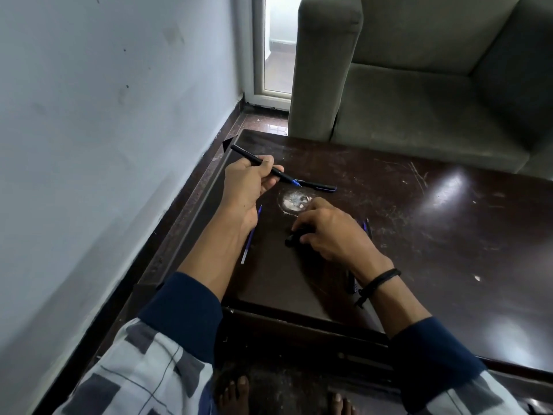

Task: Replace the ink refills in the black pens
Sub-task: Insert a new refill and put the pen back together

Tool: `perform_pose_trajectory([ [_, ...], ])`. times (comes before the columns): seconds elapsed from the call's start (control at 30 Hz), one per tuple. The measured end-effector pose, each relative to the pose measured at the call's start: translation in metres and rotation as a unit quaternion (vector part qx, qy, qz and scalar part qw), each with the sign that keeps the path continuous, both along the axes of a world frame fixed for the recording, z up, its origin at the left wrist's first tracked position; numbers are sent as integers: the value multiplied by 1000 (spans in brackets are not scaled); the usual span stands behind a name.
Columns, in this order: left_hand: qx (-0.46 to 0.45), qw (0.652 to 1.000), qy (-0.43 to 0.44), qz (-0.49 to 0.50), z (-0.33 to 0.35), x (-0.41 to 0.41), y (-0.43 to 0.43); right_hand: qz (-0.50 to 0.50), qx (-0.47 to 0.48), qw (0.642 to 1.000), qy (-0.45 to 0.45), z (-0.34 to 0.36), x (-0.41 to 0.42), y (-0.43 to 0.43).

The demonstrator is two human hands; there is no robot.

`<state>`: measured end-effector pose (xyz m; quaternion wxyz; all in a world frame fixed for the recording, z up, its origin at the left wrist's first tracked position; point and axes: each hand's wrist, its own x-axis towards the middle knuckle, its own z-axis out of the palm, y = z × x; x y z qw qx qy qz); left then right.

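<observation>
My left hand (pixel 250 182) holds a black pen barrel (pixel 244 154) slanted above the far left of the dark table (pixel 434 235), a blue refill tip (pixel 296 183) showing at its front end. Beyond that tip a second black pen (pixel 318 186) lies on the table. My right hand (pixel 332 229) rests on the table with its fingers closed on a short black pen piece (pixel 291 239). A loose blue refill (pixel 250 238) lies under my left wrist. More pen parts (pixel 367 227) peek out behind my right hand, and another dark one (pixel 351 284) lies under my right wrist.
A round pale worn patch (pixel 294 200) marks the tabletop between my hands. A grey sofa (pixel 419 85) stands right behind the table. A pale wall (pixel 104 115) runs along the left. My bare feet (pixel 236 393) are below the table's near edge.
</observation>
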<state>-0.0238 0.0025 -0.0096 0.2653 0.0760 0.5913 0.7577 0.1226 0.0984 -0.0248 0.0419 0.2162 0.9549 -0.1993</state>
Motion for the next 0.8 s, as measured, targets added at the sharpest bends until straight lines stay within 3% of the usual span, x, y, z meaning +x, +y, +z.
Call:
perform_pose_trajectory([
  [0.13,0,1000,-2,-1,1,-1,-1,-56,0,997,46,-1,2,2],
  [0.33,-5,1000,-1,-2,1,1,-1,-194,-57,965,166,4,6,8],
  [0.8,-35,998,7,-54,2,11,2,-179,-39,956,229,4,3,6],
])
